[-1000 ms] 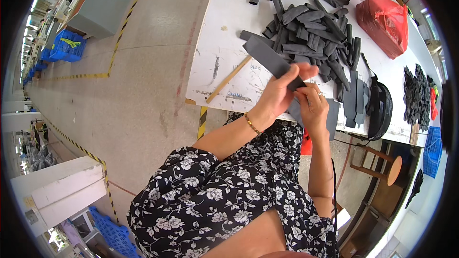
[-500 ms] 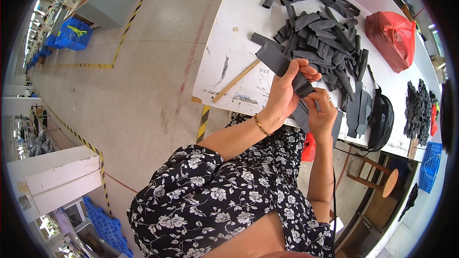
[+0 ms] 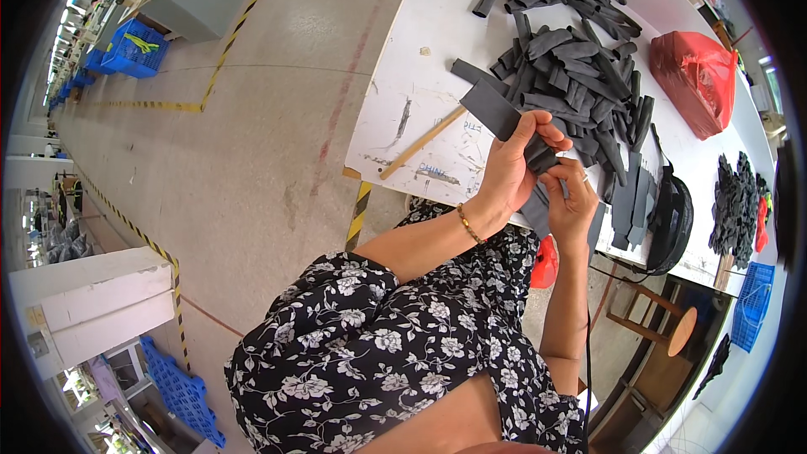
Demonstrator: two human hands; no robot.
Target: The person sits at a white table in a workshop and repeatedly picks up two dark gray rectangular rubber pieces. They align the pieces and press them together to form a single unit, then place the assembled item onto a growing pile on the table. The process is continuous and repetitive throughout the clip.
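My left hand (image 3: 513, 170) grips a flat dark grey strip (image 3: 492, 107) that sticks out up and to the left over the white table (image 3: 420, 92). My right hand (image 3: 573, 202) is closed on the lower end of the same strip, just below and to the right of the left hand. A large heap of similar dark grey strips (image 3: 580, 76) lies on the table right behind both hands.
A wooden stick (image 3: 420, 143) lies on the table near its front edge. A red bag (image 3: 693, 80) sits far right, a black round object (image 3: 672, 219) and another dark pile (image 3: 735, 202) beyond. Wooden stool (image 3: 664, 328) at right; blue crates (image 3: 134, 46) across the concrete floor.
Both hands with the strip have stayed together in front of the heap; the strip's free end has tilted slightly. The view has shifted a little.
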